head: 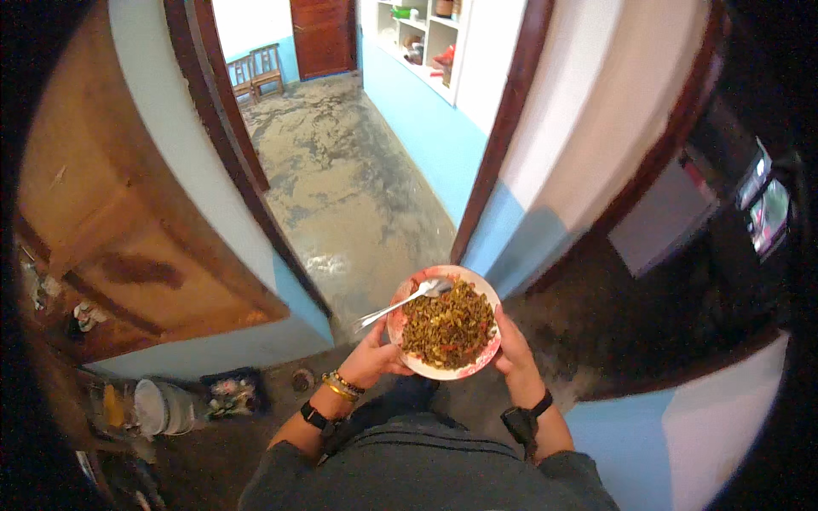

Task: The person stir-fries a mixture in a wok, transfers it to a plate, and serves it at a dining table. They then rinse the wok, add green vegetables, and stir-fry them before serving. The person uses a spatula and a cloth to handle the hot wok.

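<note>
A white plate with a red pattern point(397, 322) is held level in front of my body, between both hands. Chopped, cooked food point(447, 326) with green, brown and red bits is heaped on it. A metal spoon point(409, 300) lies with its bowl on the food and its handle sticking out over the left rim. My left hand point(378, 355) grips the plate's left edge, thumb near the rim. On the right edge, my right hand point(511, 343) holds it too, with fingers partly hidden beneath.
A doorway with a dark wooden frame point(495, 140) stands ahead, over a concrete floor point(358, 191). Beyond are wooden chairs point(265, 70), a brown door point(324, 38) and wall shelves point(415, 61). Buckets point(160, 409) and a dark crate point(233, 395) sit at lower left.
</note>
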A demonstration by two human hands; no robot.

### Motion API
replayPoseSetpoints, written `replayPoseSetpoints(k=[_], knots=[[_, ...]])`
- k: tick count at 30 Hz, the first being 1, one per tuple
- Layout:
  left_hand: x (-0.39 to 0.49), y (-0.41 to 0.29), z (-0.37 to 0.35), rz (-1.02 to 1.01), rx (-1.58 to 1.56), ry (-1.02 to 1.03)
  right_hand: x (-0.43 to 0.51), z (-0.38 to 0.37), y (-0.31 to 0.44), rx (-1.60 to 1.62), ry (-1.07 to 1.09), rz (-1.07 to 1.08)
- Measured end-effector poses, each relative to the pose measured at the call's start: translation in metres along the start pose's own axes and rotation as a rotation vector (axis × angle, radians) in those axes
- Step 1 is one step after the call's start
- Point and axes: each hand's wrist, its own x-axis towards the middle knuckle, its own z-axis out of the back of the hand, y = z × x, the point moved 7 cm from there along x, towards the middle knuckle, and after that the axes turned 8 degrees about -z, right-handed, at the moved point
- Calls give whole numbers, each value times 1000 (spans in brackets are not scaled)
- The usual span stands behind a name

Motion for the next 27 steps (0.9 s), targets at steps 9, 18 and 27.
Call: replayPoseSetpoints(k=[9,18,27], knots=[[208,-102,54,-60,-155,-82,235,-24,119,-37,85,-197],[377,-225,163,-249,-222,-362,538,-99,181,-90,249,-475],[466,-361,298,-452,-276,-657,785,-241,172,-218,461,-691]])
